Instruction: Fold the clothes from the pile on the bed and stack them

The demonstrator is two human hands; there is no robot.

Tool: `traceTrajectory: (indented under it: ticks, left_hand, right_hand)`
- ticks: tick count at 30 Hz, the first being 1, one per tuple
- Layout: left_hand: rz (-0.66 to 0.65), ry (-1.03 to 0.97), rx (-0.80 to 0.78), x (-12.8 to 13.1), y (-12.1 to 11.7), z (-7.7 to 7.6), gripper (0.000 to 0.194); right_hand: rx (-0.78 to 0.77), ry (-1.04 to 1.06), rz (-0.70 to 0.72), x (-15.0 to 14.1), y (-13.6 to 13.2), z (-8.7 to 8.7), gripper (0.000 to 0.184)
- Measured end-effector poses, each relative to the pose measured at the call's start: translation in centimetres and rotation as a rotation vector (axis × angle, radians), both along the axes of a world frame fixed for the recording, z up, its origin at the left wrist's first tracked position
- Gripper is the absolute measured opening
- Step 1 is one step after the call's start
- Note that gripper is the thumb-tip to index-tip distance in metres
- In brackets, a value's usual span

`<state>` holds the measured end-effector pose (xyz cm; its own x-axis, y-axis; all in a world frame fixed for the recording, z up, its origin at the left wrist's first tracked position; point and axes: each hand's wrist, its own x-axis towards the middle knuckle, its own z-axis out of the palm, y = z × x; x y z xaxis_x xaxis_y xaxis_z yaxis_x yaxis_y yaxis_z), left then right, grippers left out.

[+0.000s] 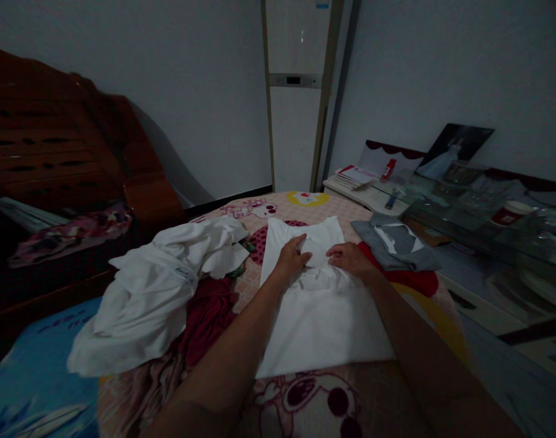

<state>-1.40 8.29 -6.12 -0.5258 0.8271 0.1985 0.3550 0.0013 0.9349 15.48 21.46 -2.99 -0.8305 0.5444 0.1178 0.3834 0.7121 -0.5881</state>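
Head view: we touch white garment (323,331), left hand (292,261) spread, right hand (351,260) curled, hold unclear; cup (510,214) near glass shelf (458,220) edge, contents unclear.

Garment (323,331) on cloth (247,293) — heap (139,298) left, stack (399,249) right

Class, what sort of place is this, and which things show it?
Probably a home living room: a glossy reddish-brown wooden sofa, a tall cream floor-standing air conditioner and a low white drawer cabinet.
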Motion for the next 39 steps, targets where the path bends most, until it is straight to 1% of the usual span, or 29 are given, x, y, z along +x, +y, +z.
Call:
traceTrajectory:
  ticks: [3, 5, 11, 16, 18, 22, 24, 27, 29, 31, 33, 35, 37, 39]
  left_hand:
    - [0.037, 0.237, -0.233, -0.1, -0.3, 0.6, 0.063]
    - [0.040, 0.357, -0.335, -0.1, -0.5, 1.1, 0.063]
    - [0.076, 0.516, -0.447, 0.4, -0.9, 2.4, 0.060]
    - [0.088, 0.584, -0.511, 0.2, -1.4, 3.0, 0.043]
    - [0.129, 0.574, -0.482, -0.3, -1.5, 3.0, 0.035]
    - [0.239, 0.518, -0.267, -2.1, -1.6, 2.4, 0.022]
    - [0.240, 0.455, -0.179, -2.9, -1.5, 1.8, 0.022]
    - [0.186, 0.345, -0.108, -3.6, -1.3, 1.1, 0.022]
    - [0.154, 0.310, -0.089, -3.8, -1.1, 0.7, 0.023]
    - [0.139, 0.316, -0.081, -3.7, -0.9, 0.5, 0.026]
    - [0.136, 0.344, -0.067, -3.7, -0.7, 0.4, 0.029]
    - [0.120, 0.368, -0.066, -3.6, -0.6, 0.5, 0.030]
    - [0.097, 0.376, -0.094, -3.7, -0.7, 0.6, 0.032]
    - [0.092, 0.372, -0.133, -3.8, -0.8, 0.7, 0.034]
  right_hand:
    - [0.006, -0.059, 0.039, -0.1, 0.0, -0.6, 0.027]
    - [0.014, -0.086, 0.062, 0.0, -0.1, -0.6, 0.034]
    - [0.079, -0.186, 0.127, 0.2, -0.3, -0.2, 0.055]
    - [0.117, -0.216, 0.145, 0.1, -0.3, -0.4, 0.060]
    - [0.133, -0.231, 0.140, 0.0, -0.4, -0.3, 0.060]
    - [0.133, -0.248, 0.144, 0.0, -0.8, 0.3, 0.060]
    - [0.119, -0.251, 0.148, 0.0, -0.9, 0.4, 0.060]
    - [0.089, -0.249, 0.159, 0.0, -0.8, 0.4, 0.059]
    - [0.089, -0.234, 0.169, 0.1, -0.7, 0.4, 0.058]
    - [0.100, -0.197, 0.160, 0.1, -0.8, 0.7, 0.054]
    - [0.111, -0.103, 0.159, 0.1, -1.3, 1.2, 0.041]
    - [0.107, 0.040, 0.202, -0.2, -2.1, 1.6, 0.027]
    - [0.077, 0.141, 0.281, -0.7, -3.1, 1.7, 0.023]
    - [0.066, 0.145, 0.331, -1.4, -4.1, 1.2, 0.022]
